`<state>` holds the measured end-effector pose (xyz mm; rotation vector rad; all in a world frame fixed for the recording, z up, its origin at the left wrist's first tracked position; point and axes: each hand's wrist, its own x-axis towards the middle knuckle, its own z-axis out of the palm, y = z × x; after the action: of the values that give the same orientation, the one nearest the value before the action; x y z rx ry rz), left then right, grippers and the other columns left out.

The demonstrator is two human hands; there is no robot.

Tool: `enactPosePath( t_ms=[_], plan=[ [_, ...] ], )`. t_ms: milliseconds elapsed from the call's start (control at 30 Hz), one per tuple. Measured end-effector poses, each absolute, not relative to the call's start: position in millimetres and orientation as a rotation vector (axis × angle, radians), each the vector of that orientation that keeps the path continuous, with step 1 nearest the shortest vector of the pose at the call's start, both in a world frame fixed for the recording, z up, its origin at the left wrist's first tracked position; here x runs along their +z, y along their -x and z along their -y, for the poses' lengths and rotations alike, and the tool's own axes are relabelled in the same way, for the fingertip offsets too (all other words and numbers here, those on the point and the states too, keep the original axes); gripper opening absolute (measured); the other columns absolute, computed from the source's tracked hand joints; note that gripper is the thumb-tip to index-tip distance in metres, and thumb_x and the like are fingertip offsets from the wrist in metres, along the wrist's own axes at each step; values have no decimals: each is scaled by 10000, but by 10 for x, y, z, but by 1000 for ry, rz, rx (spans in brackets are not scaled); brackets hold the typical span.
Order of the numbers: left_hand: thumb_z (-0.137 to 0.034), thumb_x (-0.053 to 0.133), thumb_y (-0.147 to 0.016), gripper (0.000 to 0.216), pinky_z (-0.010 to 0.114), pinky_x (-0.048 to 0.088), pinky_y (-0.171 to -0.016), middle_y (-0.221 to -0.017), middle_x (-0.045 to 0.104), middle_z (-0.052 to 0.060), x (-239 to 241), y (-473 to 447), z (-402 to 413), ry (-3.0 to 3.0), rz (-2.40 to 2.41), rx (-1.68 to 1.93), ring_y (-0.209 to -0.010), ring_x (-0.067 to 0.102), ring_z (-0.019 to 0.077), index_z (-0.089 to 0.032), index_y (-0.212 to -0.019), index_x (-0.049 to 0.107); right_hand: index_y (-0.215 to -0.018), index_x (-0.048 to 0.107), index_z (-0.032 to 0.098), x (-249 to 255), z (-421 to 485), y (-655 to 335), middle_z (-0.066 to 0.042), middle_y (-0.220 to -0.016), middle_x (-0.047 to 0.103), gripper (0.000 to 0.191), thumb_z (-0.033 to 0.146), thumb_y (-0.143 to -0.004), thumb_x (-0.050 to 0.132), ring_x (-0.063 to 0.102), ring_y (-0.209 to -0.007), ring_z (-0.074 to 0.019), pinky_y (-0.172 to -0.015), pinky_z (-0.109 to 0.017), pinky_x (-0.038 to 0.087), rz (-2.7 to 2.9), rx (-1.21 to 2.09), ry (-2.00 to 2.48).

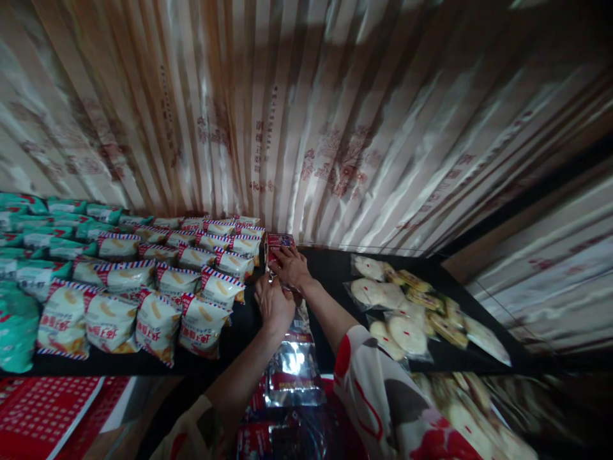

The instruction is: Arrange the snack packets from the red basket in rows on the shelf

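Observation:
A shiny red packet [280, 240] stands at the back of the black shelf, close to the curtain. My right hand [291, 268] lies over its front with the fingers stretched across it. Just below, my left hand [275, 303] has its fingers curled at the packet's lower left edge; the fingertips are partly hidden. Under my forearms, a silvery packet [293, 364] with red print lies toward me in a line with other dark red packets [261, 441]. Blur and dim light hide their finer print.
Rows of white snack bags [204, 322] with striped edges fill the left, beside green bags [36, 275]. On the right lie clear bags of round pale flat pieces [407, 332]. A printed curtain [287, 128] hangs behind the black shelf [330, 265]. A red checked item [43, 409] is lower left.

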<state>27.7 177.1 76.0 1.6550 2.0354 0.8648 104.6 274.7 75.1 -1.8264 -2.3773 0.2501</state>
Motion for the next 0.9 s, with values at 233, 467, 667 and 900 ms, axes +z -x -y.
enactPosePath(
  t_ms=[233, 467, 667, 900],
  plan=[
    [-133, 489, -764, 409, 428, 344, -1038, -1328, 484, 144, 733, -236, -1758, -1734, -2007, 868, -1279, 370, 287, -128, -1159, 593, -1357, 437, 287, 697, -2755, -1073, -76, -1493, 317, 503, 500, -902, 405, 155, -1401, -288, -1074, -511, 199, 2356, 257, 1766],
    [-109, 461, -778, 387, 424, 324, -1063, -1308, 506, 141, 892, -214, -1590, -1797, -1906, 975, -1287, 365, 274, -121, -1148, 575, -1238, 569, 154, 762, -2464, -1136, -117, -1418, 430, 401, 343, -901, 460, 316, -1345, -218, -1090, -386, 273, 2116, 172, 1586],
    [-65, 423, -775, 396, 345, 386, -1035, -1212, 566, 129, 1000, -333, -1125, -1813, -1678, 1028, -1179, 493, 210, -106, -1156, 523, -1121, 628, 132, 862, -1826, -1282, -103, -1199, 616, 343, 221, -902, 379, 550, -1132, -168, -1003, -284, 403, 1969, 306, 1494],
    [-81, 380, -819, 359, 319, 407, -1031, -1225, 568, 124, 898, -390, -59, -1848, -1406, 1033, -1179, 504, 184, -127, -1150, 512, -1168, 574, 176, 840, -542, -1515, -74, -1105, 659, 360, 285, -930, 327, 637, -954, -155, -888, -293, 490, 1807, 443, 1440]
  ],
)
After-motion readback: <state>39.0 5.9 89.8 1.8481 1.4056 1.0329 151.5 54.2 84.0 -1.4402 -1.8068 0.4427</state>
